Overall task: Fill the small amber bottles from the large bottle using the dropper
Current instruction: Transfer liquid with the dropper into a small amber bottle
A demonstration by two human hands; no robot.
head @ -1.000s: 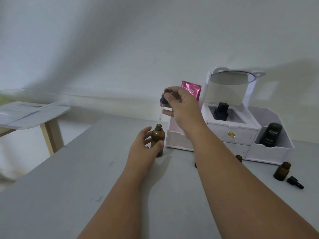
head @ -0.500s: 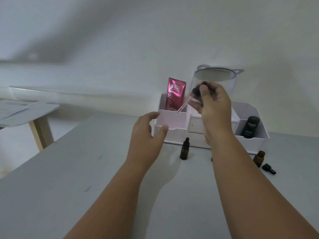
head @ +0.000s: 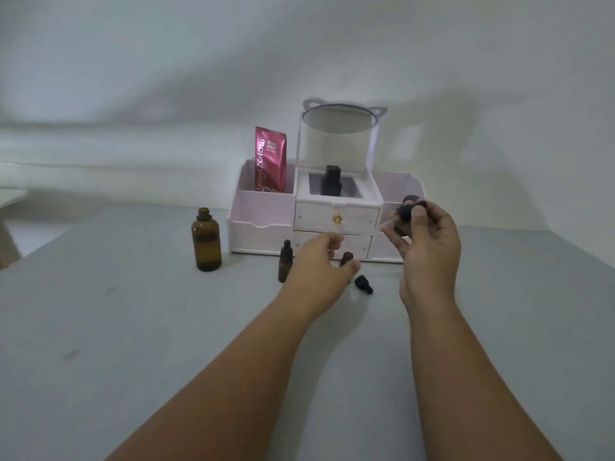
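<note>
1. Grip of the right hand point(head: 429, 241): clamped, thumb and fingertips, on the rubber bulb of the black-bulbed glass dropper point(head: 401, 216), which is held above the grey table point(head: 133, 327) in front of the white drawer organiser point(head: 263, 234)
2. The grip of the left hand point(head: 321, 262) is apart, thumb and fingers spread to either side of the small uncapped amber glass bottle point(head: 346, 257) on the table; contact with the glass cannot be told
3. The dropper's long axis is tilted, nearer level than upright: the bulb is carried up and to the right, and the glass tip is pointed down and left toward the left hand
4. Delivery into the small bottle is judged to be the step in hand; the bottle should first be clasped low on its body and kept upright, so that the narrow neck is left uncovered
5. The dropper should then be turned tip-down over the neck before the bulb is squeezed, with pressure held light until then lest drops be lost on the table
6. The large amber glass bottle point(head: 206, 239) is stood uncapped well apart to the left for refilling; a capped small amber bottle point(head: 285, 261) is seen just beside the left hand, and a loose black cap point(head: 363, 284) between the two wrists
</note>
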